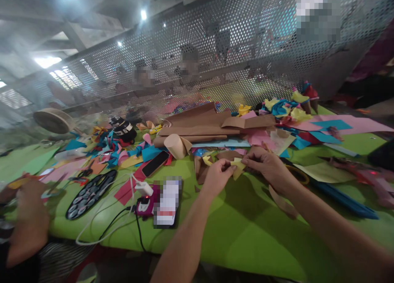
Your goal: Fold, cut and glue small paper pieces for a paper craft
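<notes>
Between my two hands is a small piece of yellow paper [237, 169], held just above the green tabletop [243, 233]. My left hand [218, 175] pinches its left side between thumb and fingers. At its upper right edge, the fingertips of my right hand [267, 165] are closed on the same paper. Just behind my left hand stands a brown paper piece [201, 168] with a yellow paper bit at its top. A curled brown paper strip [283, 203] lies under my right forearm.
Scissors [295, 174], a blue cutter [341, 199] and a pink glue gun [369, 172] lie at right. Left are a phone [168, 203], a purple power socket [147, 201] with cables and a black oval tray [91, 195]. A co-worker's arm [30, 209] reaches in far left.
</notes>
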`<state>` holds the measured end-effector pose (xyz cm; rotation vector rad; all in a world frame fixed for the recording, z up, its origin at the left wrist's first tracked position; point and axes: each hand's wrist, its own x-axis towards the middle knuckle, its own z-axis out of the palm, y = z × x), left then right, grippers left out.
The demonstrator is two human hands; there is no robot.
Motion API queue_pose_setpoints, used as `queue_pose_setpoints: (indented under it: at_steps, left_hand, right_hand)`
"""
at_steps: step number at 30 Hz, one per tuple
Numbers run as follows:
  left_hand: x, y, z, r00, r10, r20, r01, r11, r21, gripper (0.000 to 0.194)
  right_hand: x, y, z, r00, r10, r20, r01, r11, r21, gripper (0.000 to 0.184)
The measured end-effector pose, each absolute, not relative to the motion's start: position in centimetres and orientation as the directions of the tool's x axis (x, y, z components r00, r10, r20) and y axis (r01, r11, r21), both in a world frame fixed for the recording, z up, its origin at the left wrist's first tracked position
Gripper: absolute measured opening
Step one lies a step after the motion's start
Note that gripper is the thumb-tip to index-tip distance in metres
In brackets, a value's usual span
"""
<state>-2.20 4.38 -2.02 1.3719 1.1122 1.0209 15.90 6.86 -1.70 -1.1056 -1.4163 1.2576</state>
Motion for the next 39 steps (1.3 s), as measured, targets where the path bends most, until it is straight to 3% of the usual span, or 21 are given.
queue_pose_setpoints:
  at_steps: [11,20,22,27,33,39]
  left_hand:
    - [-2.2,4.2,-1.8,0.162,0.985,0.063,0.123,-0.084,0.989,0.016]
    - [-2.0,4.5,-2.6,0.2,0.98,0.001,0.032,-0.008,0.999,0.019]
    - [-2.0,4.4,-2.3,0.197,0.98,0.026,0.075,-0.042,0.996,0.013]
    - [-2.1,3.8,-1.5,0.174,0.977,0.12,0.37,-0.178,0.912,0.003]
    - [-2.0,4.0,-1.5,0.192,0.976,0.107,0.323,-0.166,0.932,0.006]
    - [-2.1,3.7,-1.0,0.156,0.983,0.098,0.464,-0.161,0.871,0.007]
  right_hand:
    - [15.4,5.9,0.1,-0.184,0.975,0.127,0.062,0.14,-0.988,0.032]
    - [15.4,5.7,-0.2,-0.171,0.973,0.157,0.081,0.173,-0.982,0.034]
    - [15.4,5.8,-0.4,-0.185,0.971,0.15,0.095,0.17,-0.981,0.035]
    - [15.3,6.0,-0.8,-0.227,0.965,0.129,0.125,0.16,-0.979,0.045]
    - [15.4,6.1,-0.7,-0.202,0.967,0.157,0.102,0.181,-0.978,0.049]
    - [15.5,6.1,-1.0,-0.277,0.954,0.113,0.107,0.147,-0.983,0.052]
